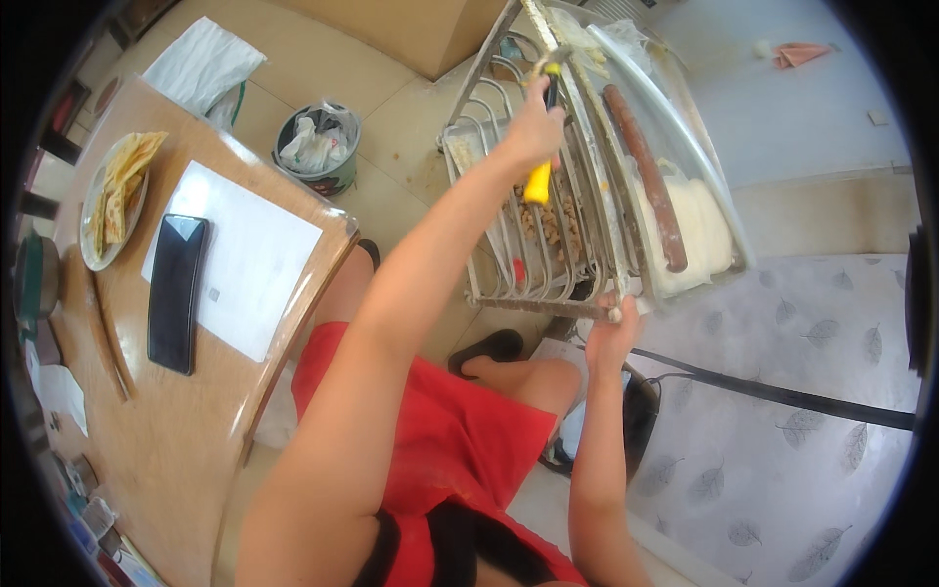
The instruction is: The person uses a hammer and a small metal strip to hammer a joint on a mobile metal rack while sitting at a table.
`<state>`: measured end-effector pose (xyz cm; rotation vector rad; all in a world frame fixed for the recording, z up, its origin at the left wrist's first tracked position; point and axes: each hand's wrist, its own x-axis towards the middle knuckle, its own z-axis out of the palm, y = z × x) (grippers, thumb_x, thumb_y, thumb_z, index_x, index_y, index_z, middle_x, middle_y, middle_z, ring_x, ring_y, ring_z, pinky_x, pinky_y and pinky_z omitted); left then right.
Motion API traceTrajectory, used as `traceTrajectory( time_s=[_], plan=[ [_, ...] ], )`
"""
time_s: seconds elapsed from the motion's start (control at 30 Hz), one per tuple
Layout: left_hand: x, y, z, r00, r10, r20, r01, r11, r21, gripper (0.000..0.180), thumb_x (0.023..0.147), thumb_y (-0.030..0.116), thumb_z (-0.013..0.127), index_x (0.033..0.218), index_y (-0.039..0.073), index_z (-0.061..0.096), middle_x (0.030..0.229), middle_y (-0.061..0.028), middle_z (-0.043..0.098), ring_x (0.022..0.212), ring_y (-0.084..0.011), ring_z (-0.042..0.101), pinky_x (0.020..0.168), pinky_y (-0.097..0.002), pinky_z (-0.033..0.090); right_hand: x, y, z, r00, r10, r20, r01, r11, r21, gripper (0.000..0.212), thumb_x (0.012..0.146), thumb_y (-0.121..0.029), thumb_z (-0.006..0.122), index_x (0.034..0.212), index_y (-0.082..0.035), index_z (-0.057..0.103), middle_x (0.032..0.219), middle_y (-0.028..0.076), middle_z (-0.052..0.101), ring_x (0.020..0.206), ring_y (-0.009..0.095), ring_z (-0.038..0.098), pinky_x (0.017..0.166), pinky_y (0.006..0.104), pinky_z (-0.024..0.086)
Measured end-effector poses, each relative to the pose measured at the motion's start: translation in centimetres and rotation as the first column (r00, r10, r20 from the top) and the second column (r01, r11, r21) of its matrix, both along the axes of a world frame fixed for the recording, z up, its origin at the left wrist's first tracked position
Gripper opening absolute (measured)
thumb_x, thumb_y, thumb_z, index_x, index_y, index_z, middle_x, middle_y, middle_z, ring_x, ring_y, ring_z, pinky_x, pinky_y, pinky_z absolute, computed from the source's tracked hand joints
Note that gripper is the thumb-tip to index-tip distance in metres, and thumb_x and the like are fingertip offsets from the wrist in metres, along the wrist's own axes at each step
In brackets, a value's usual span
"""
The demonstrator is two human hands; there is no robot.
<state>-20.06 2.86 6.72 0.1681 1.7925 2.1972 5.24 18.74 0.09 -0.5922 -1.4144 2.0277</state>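
My left hand [536, 129] is closed around a hammer [537, 184] with a yellow and black handle, its head end up against the metal rack. My right hand [613, 335] grips the near lower corner of that metal rack [548, 306], fingers wrapped on the frame. Inside the rack, curved metal bars hold trays, and small brown pieces [550, 233] lie on one of them. On the rack's top sits a metal tray [719, 196] holding pale dough [696, 230] and a brown rolling pin [646, 176].
At left stands a wooden table [186, 460] with a plate of flatbread [122, 196], a black phone [178, 293] on white paper [259, 264], and chopsticks [103, 338]. A lined bin [318, 147] is on the tiled floor. A leaf-patterned surface [763, 479] spreads at right, crossed by a black strap [782, 394].
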Motion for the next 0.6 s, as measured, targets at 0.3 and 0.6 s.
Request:
traceTrajectory(
  time_s=[0.3,0.6],
  plan=[
    [-13.0,-0.5,-1.4,1.000,-0.009,-0.021,0.011,0.994,0.106,0.068,0.092,0.009,0.047,0.150,0.003,0.012,0.080,-0.0126,0.057,0.048,-0.0163,0.051,0.044,-0.0326,0.043,-1.0,-0.9,0.6,1.000,-0.006,0.000,0.006,0.998,0.055,0.022,0.092,-0.022,0.058,0.101,-0.002,0.058,0.089,0.007,0.059,0.083,0.017,0.056,0.080,0.0342,0.045],
    [5.3,-2.3,-2.2,0.966,-0.240,0.097,0.231,0.968,0.094,0.059,0.095,0.013,0.044,0.149,0.012,0.019,0.075,-0.0090,0.053,0.045,-0.0166,0.051,0.041,-0.0326,0.045,2.6,0.1,4.4,0.849,-0.497,0.178,0.248,0.672,0.698,0.051,0.086,-0.009,0.064,0.131,-0.002,0.043,0.123,0.011,0.052,0.115,0.024,0.049,0.101,0.0375,0.037]
  ],
)
